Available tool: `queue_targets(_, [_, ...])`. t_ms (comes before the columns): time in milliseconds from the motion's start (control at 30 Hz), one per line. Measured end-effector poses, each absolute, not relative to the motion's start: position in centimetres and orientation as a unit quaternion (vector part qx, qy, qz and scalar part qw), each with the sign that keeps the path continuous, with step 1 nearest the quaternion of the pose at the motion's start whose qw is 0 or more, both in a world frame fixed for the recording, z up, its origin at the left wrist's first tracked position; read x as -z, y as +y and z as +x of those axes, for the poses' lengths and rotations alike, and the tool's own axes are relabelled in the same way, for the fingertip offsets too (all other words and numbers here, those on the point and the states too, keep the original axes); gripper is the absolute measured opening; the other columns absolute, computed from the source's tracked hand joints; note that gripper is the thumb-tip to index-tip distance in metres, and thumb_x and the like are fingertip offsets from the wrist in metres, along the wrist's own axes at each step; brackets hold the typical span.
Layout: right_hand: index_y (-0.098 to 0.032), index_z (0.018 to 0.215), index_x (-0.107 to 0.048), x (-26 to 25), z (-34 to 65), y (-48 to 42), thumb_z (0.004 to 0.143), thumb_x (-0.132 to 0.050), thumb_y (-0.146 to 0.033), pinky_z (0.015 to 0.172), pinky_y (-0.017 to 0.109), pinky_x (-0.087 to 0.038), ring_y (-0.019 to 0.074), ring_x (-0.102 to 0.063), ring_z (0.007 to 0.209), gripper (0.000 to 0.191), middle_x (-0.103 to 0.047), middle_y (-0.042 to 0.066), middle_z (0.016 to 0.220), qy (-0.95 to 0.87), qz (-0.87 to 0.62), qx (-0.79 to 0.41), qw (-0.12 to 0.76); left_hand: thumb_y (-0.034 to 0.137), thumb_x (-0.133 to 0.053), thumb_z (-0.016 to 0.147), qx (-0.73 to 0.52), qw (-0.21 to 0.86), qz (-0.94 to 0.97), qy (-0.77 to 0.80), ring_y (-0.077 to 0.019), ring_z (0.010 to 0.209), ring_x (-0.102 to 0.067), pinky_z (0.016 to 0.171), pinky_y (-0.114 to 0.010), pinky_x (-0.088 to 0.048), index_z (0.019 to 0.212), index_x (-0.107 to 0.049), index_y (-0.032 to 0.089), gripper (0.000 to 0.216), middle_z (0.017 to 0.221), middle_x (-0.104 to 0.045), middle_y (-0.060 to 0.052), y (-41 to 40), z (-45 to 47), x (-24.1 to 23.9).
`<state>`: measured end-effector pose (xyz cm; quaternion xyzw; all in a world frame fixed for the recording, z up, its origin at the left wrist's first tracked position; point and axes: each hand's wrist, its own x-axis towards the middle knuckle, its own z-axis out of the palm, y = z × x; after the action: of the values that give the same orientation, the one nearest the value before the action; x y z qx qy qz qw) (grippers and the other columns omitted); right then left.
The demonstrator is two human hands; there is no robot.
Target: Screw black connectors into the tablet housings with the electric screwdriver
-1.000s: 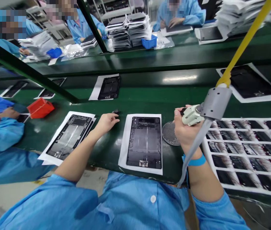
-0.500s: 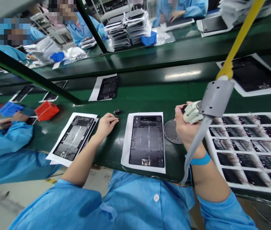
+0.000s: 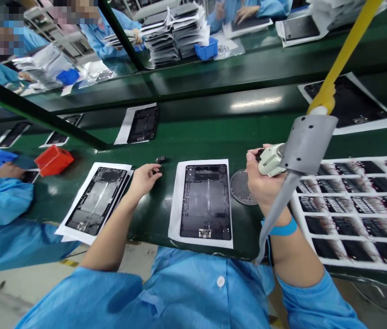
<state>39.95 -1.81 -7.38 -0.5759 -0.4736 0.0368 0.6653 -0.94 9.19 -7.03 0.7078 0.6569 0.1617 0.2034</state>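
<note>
A dark tablet back housing (image 3: 205, 202) lies on a white sheet on the green belt right in front of me. My right hand (image 3: 263, 183) is closed round the pale handle of a hanging electric screwdriver (image 3: 273, 159), held above a round mesh dish (image 3: 242, 187). A grey sleeve and yellow hose (image 3: 346, 50) rise from the tool. My left hand (image 3: 144, 177) rests on the belt left of the housing, fingers curled. A small black part (image 3: 161, 159) lies just beyond its fingertips. Whether the fingers pinch anything is hidden.
A second housing (image 3: 98, 198) on paper lies to my left. A white tray of small dark parts (image 3: 357, 210) fills the right. A co-worker's blue sleeve (image 3: 1, 201) and a red bin (image 3: 54, 160) are at far left. More housings ride the belt behind; other workers sit opposite.
The view shifted slightly. My left hand stays by the small black part and the right hand keeps its grip on the screwdriver.
</note>
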Motion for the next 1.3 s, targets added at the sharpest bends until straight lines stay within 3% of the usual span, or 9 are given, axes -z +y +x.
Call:
queue_targets(100, [-0.02, 0.122, -0.072, 6.5, 39.8, -1.9, 0.1, -0.082, -0.035, 0.102, 0.049, -0.075, 0.0255, -0.086, 0.103, 0.028, -0.084, 0.008, 0.113, -0.486, -0.559, -0.015, 0.672, 0.038, -0.083, 0.084, -0.103, 0.302, 0.712, 0.625, -0.0168, 0.067, -0.062, 0.074, -0.032, -0.056, 0.123, -0.086, 0.021, 0.044, 0.096, -0.078, -0.002, 8.3, -1.2, 5.9])
queue_targets(233, [-0.022, 0.12, -0.071, 6.4, 39.7, -1.7, 0.101, -0.082, -0.037, 0.101, 0.048, -0.075, 0.0252, -0.086, 0.1, 0.027, -0.084, 0.007, 0.106, -0.486, -0.56, -0.014, 0.671, 0.042, -0.08, 0.085, -0.046, 0.309, 0.753, 0.579, -0.0204, 0.069, -0.067, 0.07, -0.032, -0.054, 0.11, -0.09, 0.023, 0.034, 0.077, -0.074, -0.001, 7.7, 0.2, 3.7])
queue_targets(400, [-0.023, 0.123, -0.068, 7.6, 40.1, -1.4, 0.1, -0.082, -0.045, 0.092, 0.044, -0.076, 0.0242, -0.085, 0.098, 0.035, -0.081, 0.006, 0.104, -0.464, -0.567, -0.054, 0.678, 0.048, -0.088, 0.087, -0.159, 0.375, 0.735, 0.542, -0.025, 0.083, -0.081, 0.083, -0.035, -0.065, 0.097, -0.092, 0.023, 0.027, 0.092, -0.087, -0.006, 7.7, 5.9, 1.0])
queue_targets(567, [-0.023, 0.128, -0.065, 8.5, 40.7, -1.1, 0.096, -0.086, -0.043, 0.078, 0.041, -0.074, 0.0208, -0.079, 0.082, 0.043, -0.078, 0.003, 0.1, -0.452, -0.555, -0.062, 0.695, 0.04, -0.09, 0.092, -0.194, 0.546, 0.672, 0.461, -0.0204, 0.071, -0.078, 0.073, -0.031, -0.064, 0.104, -0.092, 0.018, 0.025, 0.078, -0.084, -0.007, 8.5, 15.3, 2.2])
queue_targets(633, [-0.024, 0.127, -0.065, 8.7, 41.0, -1.0, 0.096, -0.086, -0.042, 0.075, 0.04, -0.073, 0.0196, -0.077, 0.076, 0.041, -0.077, 0.002, 0.096, -0.449, -0.552, -0.055, 0.7, 0.031, -0.088, 0.095, -0.181, 0.534, 0.702, 0.436, -0.0188, 0.071, -0.077, 0.073, -0.03, -0.061, 0.095, -0.092, 0.019, 0.012, 0.079, -0.084, -0.006, 9.2, 18.5, 3.8])
queue_targets(733, [-0.024, 0.125, -0.066, 8.7, 41.2, -0.9, 0.097, -0.086, -0.041, 0.074, 0.039, -0.072, 0.0182, -0.074, 0.073, 0.039, -0.076, 0.001, 0.094, -0.451, -0.563, -0.049, 0.691, 0.019, -0.089, 0.093, -0.194, 0.423, 0.779, 0.421, -0.0201, 0.085, -0.079, 0.084, -0.031, -0.061, 0.083, -0.09, 0.021, 0.01, 0.089, -0.086, -0.005, 10.2, 21.6, 6.0])
queue_targets(933, [-0.024, 0.128, -0.066, 8.5, 41.3, -1.0, 0.098, -0.084, -0.04, 0.078, 0.039, -0.073, 0.0171, -0.074, 0.074, 0.039, -0.075, 0.0, 0.095, -0.461, -0.579, -0.041, 0.671, 0.02, -0.089, 0.097, -0.182, 0.271, 0.851, 0.412, -0.0254, 0.096, -0.079, 0.094, -0.038, -0.059, 0.088, -0.091, 0.021, 0.009, 0.097, -0.086, -0.007, 11.0, 22.2, 8.3])
queue_targets(1133, [-0.025, 0.133, -0.067, 9.2, 41.5, -0.5, 0.099, -0.084, -0.04, 0.073, 0.039, -0.072, 0.0185, -0.075, 0.073, 0.041, -0.077, 0.0, 0.096, -0.455, -0.568, -0.027, 0.685, 0.024, -0.085, 0.101, -0.203, 0.351, 0.813, 0.418, -0.0211, 0.087, -0.077, 0.085, -0.035, -0.058, 0.087, -0.089, 0.022, 0.015, 0.093, -0.084, -0.005, 11.8, 21.0, 9.0])
queue_targets(1300, [-0.024, 0.128, -0.068, 9.4, 41.6, -0.3, 0.098, -0.086, -0.048, 0.074, 0.04, -0.073, 0.0204, -0.077, 0.075, 0.043, -0.078, 0.001, 0.093, -0.445, -0.566, -0.019, 0.693, 0.021, -0.088, 0.099, -0.213, 0.33, 0.832, 0.393, -0.0222, 0.091, -0.073, 0.095, -0.04, -0.057, 0.077, -0.085, 0.024, 0.022, 0.089, -0.081, -0.003, 11.2, 21.2, 9.6])
